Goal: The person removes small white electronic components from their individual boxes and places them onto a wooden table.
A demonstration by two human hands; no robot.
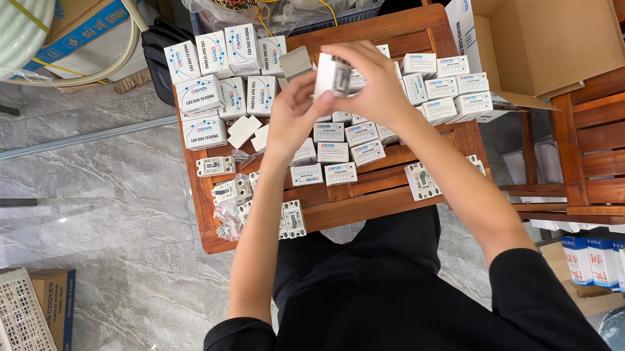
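Upper centre of frame: left hand [291, 115] and right hand [379, 85] are gripping a small white box [331, 74], fingers closed, long axis upright, above the counter [377, 192].

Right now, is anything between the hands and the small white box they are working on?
No. Both the left hand and the right hand already grip the small white box directly, raised above the wooden table. The stacked boxes sit below and aside, not in between.

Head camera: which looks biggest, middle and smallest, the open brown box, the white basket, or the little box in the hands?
1. Open brown cardboard box.
2. White plastic basket, partly cut off by the edge, so it is unsure.
3. Small white box, held by left hand and right hand.
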